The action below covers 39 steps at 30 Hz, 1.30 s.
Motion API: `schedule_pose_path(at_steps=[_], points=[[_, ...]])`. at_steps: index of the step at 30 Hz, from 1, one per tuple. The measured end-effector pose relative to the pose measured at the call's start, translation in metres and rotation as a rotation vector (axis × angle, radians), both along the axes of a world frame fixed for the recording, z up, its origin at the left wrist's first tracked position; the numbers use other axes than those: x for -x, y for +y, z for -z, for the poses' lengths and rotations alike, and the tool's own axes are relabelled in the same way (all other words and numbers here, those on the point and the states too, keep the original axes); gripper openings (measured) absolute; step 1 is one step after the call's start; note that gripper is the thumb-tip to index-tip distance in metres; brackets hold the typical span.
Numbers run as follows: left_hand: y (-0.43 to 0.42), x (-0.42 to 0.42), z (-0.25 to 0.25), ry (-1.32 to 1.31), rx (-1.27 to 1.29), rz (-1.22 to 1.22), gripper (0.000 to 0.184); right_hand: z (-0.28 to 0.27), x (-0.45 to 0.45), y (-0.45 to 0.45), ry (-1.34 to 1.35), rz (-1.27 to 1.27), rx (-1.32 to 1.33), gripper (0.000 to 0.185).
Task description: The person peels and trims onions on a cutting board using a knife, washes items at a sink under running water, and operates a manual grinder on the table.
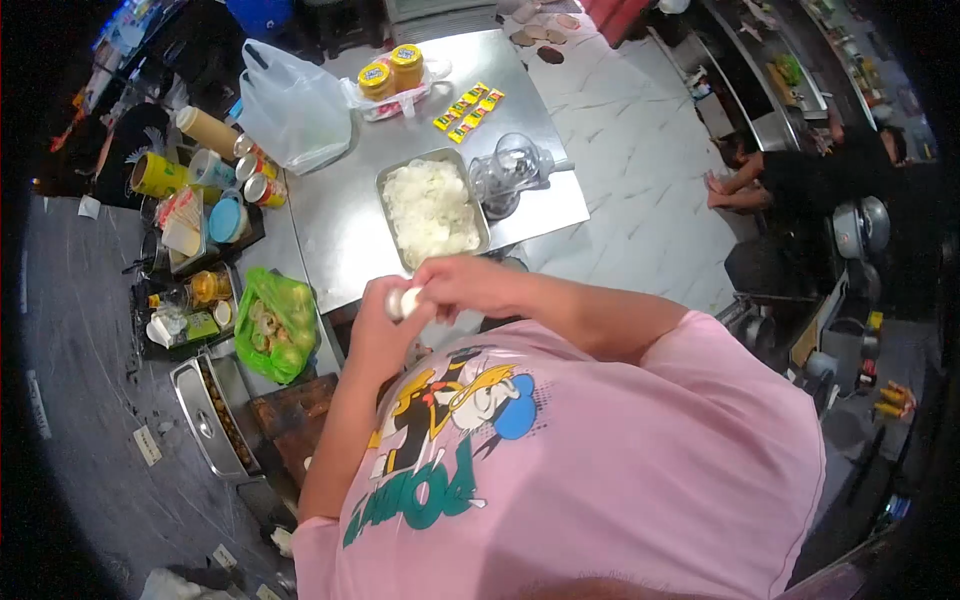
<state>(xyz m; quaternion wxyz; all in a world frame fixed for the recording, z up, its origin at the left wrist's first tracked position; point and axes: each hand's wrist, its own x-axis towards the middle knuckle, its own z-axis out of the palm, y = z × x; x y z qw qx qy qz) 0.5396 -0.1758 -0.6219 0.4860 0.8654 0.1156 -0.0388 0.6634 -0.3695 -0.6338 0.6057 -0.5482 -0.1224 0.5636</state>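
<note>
A small white rounded item (410, 301) is held between my two hands, in front of the pink shirt and by the near edge of the metal table (345, 240). My left hand (375, 322) wraps round it from the left. The fingers of my right hand (455, 284) are closed at its right side; their tips are partly hidden. Just beyond the hands lies a metal tray (384, 215) filled with pale, thin slices (430, 208). Right of the tray stands a clear container (517, 158). What exactly the white item is, I cannot tell.
Two yellow-lidded jars (391, 72), yellow sachets (468, 112) and a white plastic bag (292, 108) sit farther back. On the left are cans (263, 188), a green bag of produce (277, 325) and a lidded metal container (207, 425). Another person (815, 175) is at far right.
</note>
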Motion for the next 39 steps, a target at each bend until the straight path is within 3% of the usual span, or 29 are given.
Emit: schedule_pose_path(at_steps=[2,3,4,6,7,9,13,15,17,25,28,32,34,37,39], points=[[-0.016,-0.038,0.000,0.179,0.308,-0.062,0.038,-0.023,-0.050,-0.037,-0.083,0.076,0.032,0.029],[-0.023,-0.054,-0.005,0.130,0.409,-0.024,0.039,-0.026,-0.079,-0.056,-0.222,0.100,0.042,0.029],[-0.031,-0.069,-0.012,0.142,0.399,-0.046,0.039,-0.028,-0.106,-0.074,-0.359,0.125,0.050,0.030],[-0.051,-0.099,-0.029,-0.019,0.132,0.063,0.046,-0.047,-0.157,-0.103,-0.575,0.122,0.148,0.033],[-0.061,-0.111,-0.036,-0.051,0.039,0.098,0.050,-0.056,-0.176,-0.111,-0.568,0.105,0.137,0.033],[-0.082,-0.138,-0.055,0.008,0.047,0.091,0.049,-0.071,-0.202,-0.119,-0.786,-0.018,0.330,0.032],[-0.109,-0.168,-0.044,-0.009,-0.009,0.018,0.048,-0.065,-0.224,-0.115,-0.734,-0.230,0.333,0.030],[-0.116,-0.175,-0.047,0.077,0.084,-0.042,0.046,-0.032,-0.228,-0.116,-1.242,-0.103,0.068,0.029],[-0.122,-0.178,-0.049,0.162,0.185,-0.090,0.044,-0.031,-0.230,-0.121,-1.177,-0.072,0.090,0.030],[-0.135,-0.195,-0.041,-0.238,-0.113,-0.059,0.041,-0.020,-0.235,-0.147,-1.122,-0.101,0.128,0.027],[-0.138,-0.197,-0.047,-0.160,-0.084,-0.142,0.040,-0.025,-0.233,-0.147,-1.052,-0.116,0.137,0.025],[-0.129,-0.184,-0.028,-0.050,0.066,-0.273,0.038,-0.032,-0.228,-0.133,-1.263,-0.144,0.110,0.026],[-0.120,-0.170,-0.005,0.000,0.390,-0.371,0.038,-0.031,-0.219,-0.115,-1.372,-0.198,0.085,0.028],[-0.120,-0.159,-0.020,0.044,0.180,-0.400,0.039,-0.032,-0.215,-0.105,-1.573,-0.207,0.164,0.034],[-0.121,-0.149,-0.019,0.019,0.239,-0.449,0.044,-0.047,-0.207,-0.102,-1.615,-0.265,0.136,0.037]])
